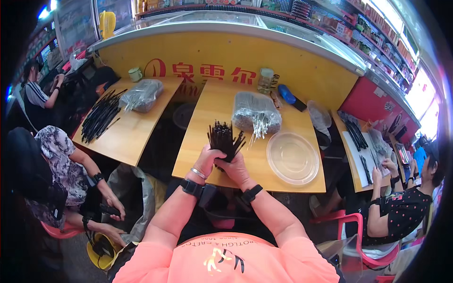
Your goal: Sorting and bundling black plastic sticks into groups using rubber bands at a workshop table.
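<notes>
One left grip [206,161] and one right grip [237,170], clamped round dark sticks [224,139], lower ends mostly hidden.

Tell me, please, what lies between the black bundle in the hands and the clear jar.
In the head view, a clear plastic bag, thin silvery pieces poking out, lies between the black bundle and the jar.

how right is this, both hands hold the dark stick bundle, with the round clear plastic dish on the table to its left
No: the head view shows the round clear plastic dish on the table to the right of the dark stick bundle, not left. The left hand and right hand do hold the bundle.
</notes>
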`<action>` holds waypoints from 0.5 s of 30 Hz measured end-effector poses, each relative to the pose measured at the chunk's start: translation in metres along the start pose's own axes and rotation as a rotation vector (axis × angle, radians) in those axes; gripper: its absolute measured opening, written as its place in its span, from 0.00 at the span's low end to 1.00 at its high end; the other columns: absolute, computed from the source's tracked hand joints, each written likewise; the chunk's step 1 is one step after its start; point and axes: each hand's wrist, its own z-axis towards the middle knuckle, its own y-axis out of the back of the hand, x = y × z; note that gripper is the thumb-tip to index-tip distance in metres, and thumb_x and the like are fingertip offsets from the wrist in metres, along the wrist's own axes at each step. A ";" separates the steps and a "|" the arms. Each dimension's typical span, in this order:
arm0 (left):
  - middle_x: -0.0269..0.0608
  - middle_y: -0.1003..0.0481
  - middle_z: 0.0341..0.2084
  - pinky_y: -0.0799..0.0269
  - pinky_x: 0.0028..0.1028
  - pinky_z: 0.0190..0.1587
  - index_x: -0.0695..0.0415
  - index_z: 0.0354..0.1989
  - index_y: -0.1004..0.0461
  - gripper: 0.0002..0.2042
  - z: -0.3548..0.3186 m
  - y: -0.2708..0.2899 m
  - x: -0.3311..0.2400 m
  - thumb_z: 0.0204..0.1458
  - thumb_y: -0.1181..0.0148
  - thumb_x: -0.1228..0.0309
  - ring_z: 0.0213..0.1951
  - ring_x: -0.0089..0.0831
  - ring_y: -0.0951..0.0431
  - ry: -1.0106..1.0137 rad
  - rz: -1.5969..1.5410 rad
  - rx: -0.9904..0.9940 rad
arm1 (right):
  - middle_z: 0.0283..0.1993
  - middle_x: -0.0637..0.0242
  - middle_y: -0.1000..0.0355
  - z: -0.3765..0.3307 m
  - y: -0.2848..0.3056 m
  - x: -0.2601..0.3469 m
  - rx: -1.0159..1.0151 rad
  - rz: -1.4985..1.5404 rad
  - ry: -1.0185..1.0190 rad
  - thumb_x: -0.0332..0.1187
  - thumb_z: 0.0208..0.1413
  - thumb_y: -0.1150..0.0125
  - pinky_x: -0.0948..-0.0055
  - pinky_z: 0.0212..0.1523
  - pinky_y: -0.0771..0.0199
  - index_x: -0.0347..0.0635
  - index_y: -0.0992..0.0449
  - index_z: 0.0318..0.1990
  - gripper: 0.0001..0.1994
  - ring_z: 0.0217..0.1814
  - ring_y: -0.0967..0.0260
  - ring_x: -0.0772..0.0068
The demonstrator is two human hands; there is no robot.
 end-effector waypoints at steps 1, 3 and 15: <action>0.37 0.24 0.30 0.31 0.21 0.37 0.62 0.39 0.26 0.17 0.001 -0.001 0.000 0.36 0.45 0.77 0.32 0.26 0.26 -0.011 0.049 0.009 | 0.45 0.72 0.28 0.000 -0.001 0.005 -0.015 0.017 0.088 0.21 0.45 0.35 0.79 0.45 0.30 0.42 0.32 0.53 0.24 0.45 0.33 0.80; 0.36 0.25 0.29 0.31 0.22 0.38 0.62 0.38 0.26 0.16 0.000 -0.004 -0.001 0.36 0.45 0.78 0.32 0.26 0.26 -0.019 0.100 0.015 | 0.44 0.73 0.28 -0.001 -0.002 0.008 -0.030 0.039 0.173 0.21 0.45 0.34 0.79 0.43 0.29 0.41 0.29 0.48 0.20 0.43 0.33 0.81; 0.35 0.25 0.30 0.31 0.22 0.37 0.61 0.38 0.27 0.17 -0.003 -0.003 0.002 0.35 0.46 0.78 0.33 0.25 0.27 0.032 0.088 -0.037 | 0.40 0.74 0.27 -0.001 -0.005 0.007 -0.032 -0.020 0.188 0.19 0.47 0.38 0.77 0.41 0.29 0.41 0.26 0.43 0.15 0.41 0.33 0.82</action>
